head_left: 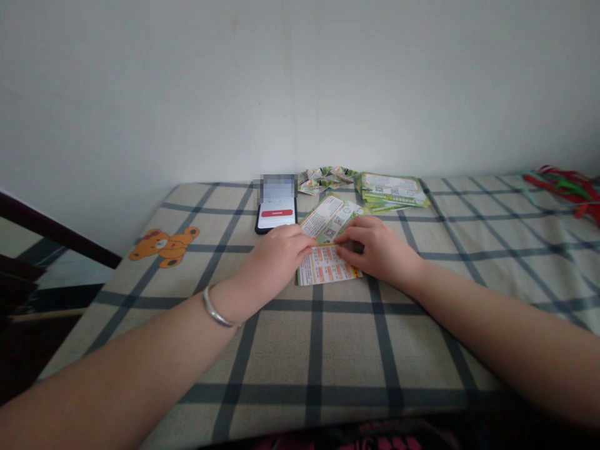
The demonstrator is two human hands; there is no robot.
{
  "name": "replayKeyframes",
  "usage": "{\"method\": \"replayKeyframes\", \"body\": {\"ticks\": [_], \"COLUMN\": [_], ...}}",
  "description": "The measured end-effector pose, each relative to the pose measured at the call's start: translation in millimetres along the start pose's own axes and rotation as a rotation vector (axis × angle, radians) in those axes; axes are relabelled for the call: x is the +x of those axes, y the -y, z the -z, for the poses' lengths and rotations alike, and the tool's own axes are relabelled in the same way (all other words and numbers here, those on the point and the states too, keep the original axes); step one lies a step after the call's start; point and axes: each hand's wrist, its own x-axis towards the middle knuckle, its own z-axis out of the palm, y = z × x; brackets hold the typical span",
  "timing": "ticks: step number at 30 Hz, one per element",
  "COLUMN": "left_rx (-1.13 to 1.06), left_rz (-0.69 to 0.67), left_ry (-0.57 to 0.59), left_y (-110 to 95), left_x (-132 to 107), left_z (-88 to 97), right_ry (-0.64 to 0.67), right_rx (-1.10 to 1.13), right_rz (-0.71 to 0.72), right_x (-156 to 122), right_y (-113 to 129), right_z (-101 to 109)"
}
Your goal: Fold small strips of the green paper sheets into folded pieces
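A printed paper leaflet (329, 264) lies on the checked tablecloth, folded over so that one flap slants away and the other faces me with orange tables. My left hand (282, 251) pinches its left side at the fold, fingertips pressed together. On the right side of the same fold, my right hand (370, 244) grips the edge between thumb and fingers. Just beyond my left hand is a phone (276, 220) with a lit screen and a red button. A silver bangle (216, 307) circles my left wrist.
Behind the leaflet lie folded paper pieces (325, 178) and a stack of green-edged leaflets (394, 189) against the wall. A bear cutout (165, 245) rests at the left on the tablecloth (262, 362). Red and green strips (569, 189) sit at the far right.
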Motion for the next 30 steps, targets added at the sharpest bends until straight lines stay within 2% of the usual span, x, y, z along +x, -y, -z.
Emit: {"method": "replayKeyframes", "body": {"ticks": [4,8,18,24,30], "left_rx": [0.082,0.163,0.253,0.281,0.335], "left_rz": [-0.028,-0.053,-0.098,-0.076,-0.112], "left_ry": [-0.028,-0.037,0.115,0.152,0.187], "left_y": [0.6,0.6,-4.8,-10.9,-10.3], "left_x": [-1.0,-1.7,-0.6,-3.8,-8.0], "left_z": [-4.1,-6.4,3.4,11.5,15.3], "right_ry": [0.021,0.092,0.137,0.151,0.130], "right_rx": [-0.097,-0.090,-0.049,-0.049,-0.056], "right_rz": [0.070,0.160,0.131,0.109,0.106], "right_x": [0.0,-0.4,-0.5,0.1,-1.6], "right_y": [6.9,12.6,12.5,12.4,12.8], "right_z": [1.1,0.4,2.9,3.3,3.1]}}
